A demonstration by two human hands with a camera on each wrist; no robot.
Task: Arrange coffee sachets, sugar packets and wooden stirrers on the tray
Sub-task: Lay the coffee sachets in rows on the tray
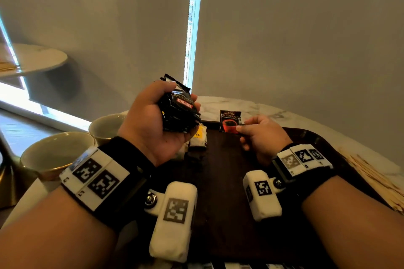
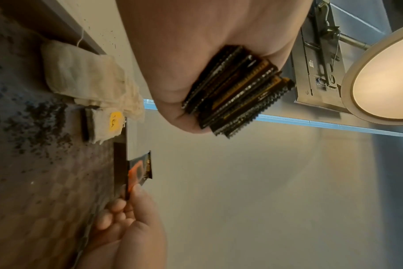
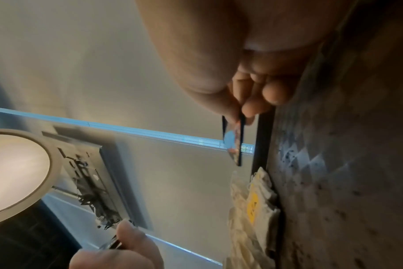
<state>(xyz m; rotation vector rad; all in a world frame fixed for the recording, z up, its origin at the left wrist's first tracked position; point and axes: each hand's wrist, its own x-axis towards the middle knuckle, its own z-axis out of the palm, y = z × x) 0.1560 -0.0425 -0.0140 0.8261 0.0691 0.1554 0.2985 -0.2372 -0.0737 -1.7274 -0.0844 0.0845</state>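
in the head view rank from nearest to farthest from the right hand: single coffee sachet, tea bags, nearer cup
1. single coffee sachet, pinched by the right hand above the tray's far edge.
2. tea bags, on the tray's left side.
3. nearer cup, far left, off the tray.

sachet stack [image 1: 179,108]: I see glossy black wrappers with a red logo band and gold edges
single sachet [image 1: 230,121]: black, with a red cup picture
tray [image 1: 220,172]: dark brown, faint diamond pattern, dark specks
tea bags [image 1: 198,136]: off-white, yellow tag
bench [image 1: 251,105]: white marble, grey veins
stirrers [image 1: 376,179]: pale wood
cups [image 1: 56,150]: cream
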